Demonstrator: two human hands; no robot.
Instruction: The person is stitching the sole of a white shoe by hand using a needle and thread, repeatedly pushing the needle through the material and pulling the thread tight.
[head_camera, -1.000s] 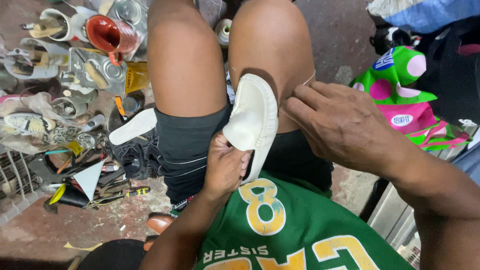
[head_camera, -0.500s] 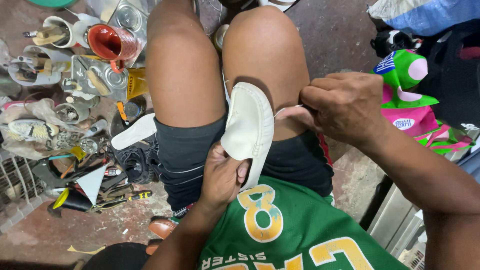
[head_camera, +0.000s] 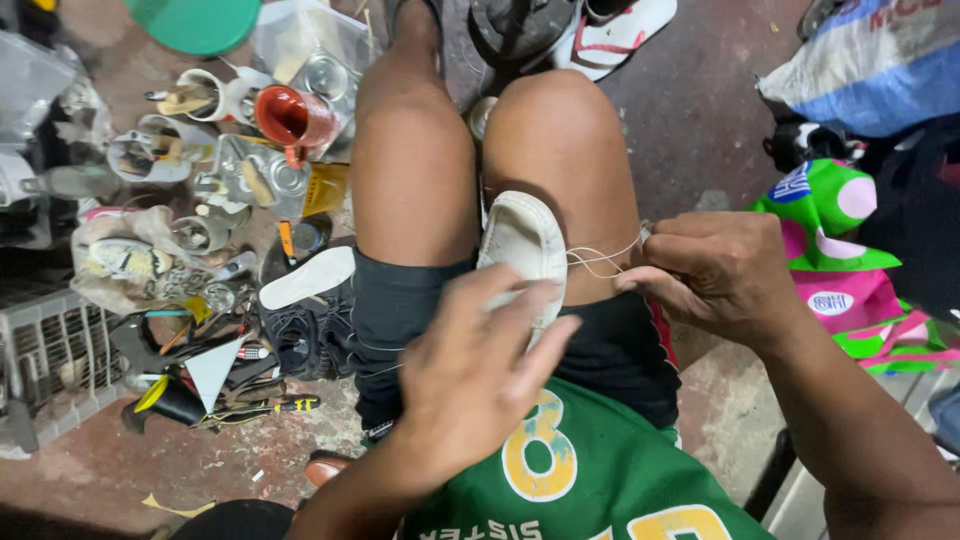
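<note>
A white shoe (head_camera: 522, 240) rests sole-up between my thighs, toe pointing away from me. My left hand (head_camera: 478, 375) lies over its near end with fingers spread, pressing it against my lap. Pale thread (head_camera: 598, 260) runs in a few strands from the shoe's right edge to my right hand (head_camera: 712, 272), which is pinched shut on it just right of my thigh. I wear black shorts and a green jersey with yellow digits.
To my left on the floor lie a black shoe with a white insole (head_camera: 305, 280), a red cup (head_camera: 292, 120), tins, tools and a wire basket (head_camera: 50, 350). A sandal (head_camera: 620, 35) lies ahead. Green and pink bags (head_camera: 850, 260) sit at right.
My right hand has drawn away to the right, pulling the thread out taut from the shoe. My left hand has shifted up over the shoe's near end, fingers spreading.
</note>
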